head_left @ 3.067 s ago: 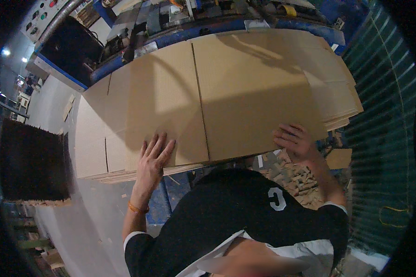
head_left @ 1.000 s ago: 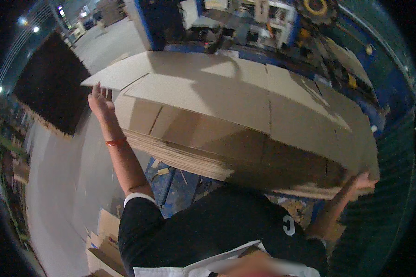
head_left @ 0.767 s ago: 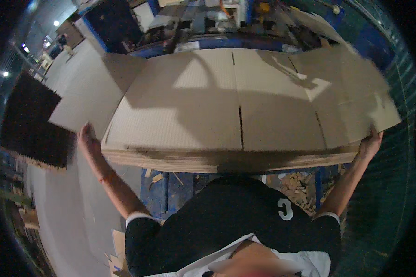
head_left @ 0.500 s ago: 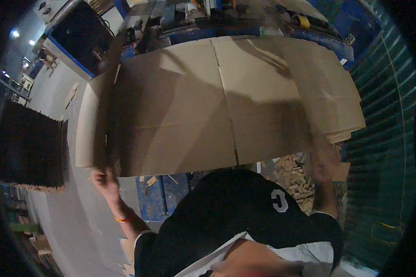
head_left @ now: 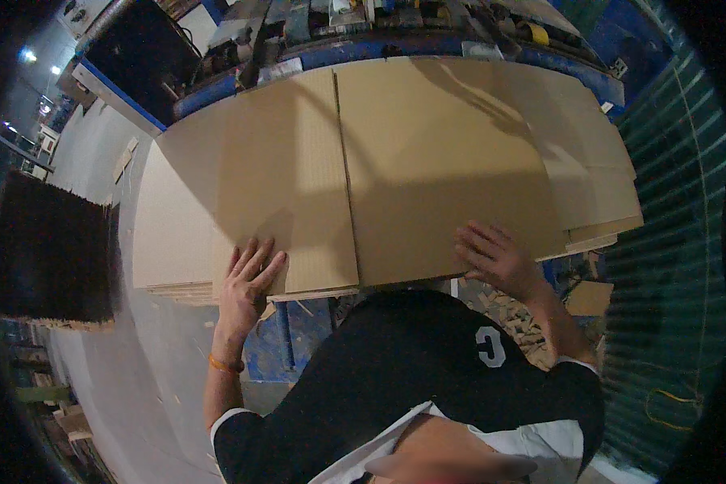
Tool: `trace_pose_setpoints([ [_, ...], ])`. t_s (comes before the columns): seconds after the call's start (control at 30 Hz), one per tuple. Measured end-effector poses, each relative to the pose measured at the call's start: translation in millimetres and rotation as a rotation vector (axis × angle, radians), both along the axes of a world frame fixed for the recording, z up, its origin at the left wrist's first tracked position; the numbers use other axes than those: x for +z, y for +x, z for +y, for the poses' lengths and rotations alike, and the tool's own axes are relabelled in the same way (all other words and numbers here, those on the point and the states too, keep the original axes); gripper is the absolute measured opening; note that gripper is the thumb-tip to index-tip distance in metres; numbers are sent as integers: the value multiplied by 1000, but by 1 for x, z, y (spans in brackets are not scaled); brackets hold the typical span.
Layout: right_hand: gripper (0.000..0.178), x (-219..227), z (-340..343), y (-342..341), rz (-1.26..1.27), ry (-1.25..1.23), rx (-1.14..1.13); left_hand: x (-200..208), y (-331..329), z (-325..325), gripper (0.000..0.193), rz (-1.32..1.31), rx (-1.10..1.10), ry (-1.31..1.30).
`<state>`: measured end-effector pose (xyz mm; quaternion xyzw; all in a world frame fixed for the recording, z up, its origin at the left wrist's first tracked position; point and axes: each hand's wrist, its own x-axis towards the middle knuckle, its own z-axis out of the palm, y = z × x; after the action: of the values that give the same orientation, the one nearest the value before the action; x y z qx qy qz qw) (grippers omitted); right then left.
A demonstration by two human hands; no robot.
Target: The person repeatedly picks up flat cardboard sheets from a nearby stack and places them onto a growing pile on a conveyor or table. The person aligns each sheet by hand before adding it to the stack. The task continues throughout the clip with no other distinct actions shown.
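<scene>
A stack of brown cardboard sheets (head_left: 177, 218) lies in front of me, several layers showing at its near edge. On top rests a shorter cardboard sheet (head_left: 452, 145), with a dark slit or crease running from far to near across it. My left hand (head_left: 252, 278) lies on the near edge of this sheet, left of the crease, fingers apart. Toward its near right part, my right hand (head_left: 498, 256) rests flat on it with fingers spread. An orange band (head_left: 226, 365) circles my left wrist.
A blue machine with rollers (head_left: 298, 64) stands along the far edge of the stack. Cardboard scraps (head_left: 504, 315) lie below at the near right. A green corrugated wall (head_left: 669, 242) closes off the right side. A dark stack (head_left: 52, 250) stands on the grey floor (head_left: 129, 379) at left.
The raised, blurred cardboard between my hands has come down onto the stack. Both hands have moved inward and now lie on the top sheet.
</scene>
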<state>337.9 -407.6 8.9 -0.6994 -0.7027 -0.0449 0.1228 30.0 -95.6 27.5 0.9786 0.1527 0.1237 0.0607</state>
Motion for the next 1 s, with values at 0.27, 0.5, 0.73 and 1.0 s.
trace_pose_setpoints([
  [0.27,63,6,-38,47,-78,-53,-180,43,1,-37,47,-215,3,-174],
  [0.5,64,26,-24,84,-182,162,-100,97,13,2,54,-283,112,-445],
  [0.73,63,19,-17,98,-230,187,-161,68,39,7,52,-120,-31,19],
  [1.0,74,4,-18,124,-18,37,-192,-3,43,-15,42,-428,-65,-195],
])
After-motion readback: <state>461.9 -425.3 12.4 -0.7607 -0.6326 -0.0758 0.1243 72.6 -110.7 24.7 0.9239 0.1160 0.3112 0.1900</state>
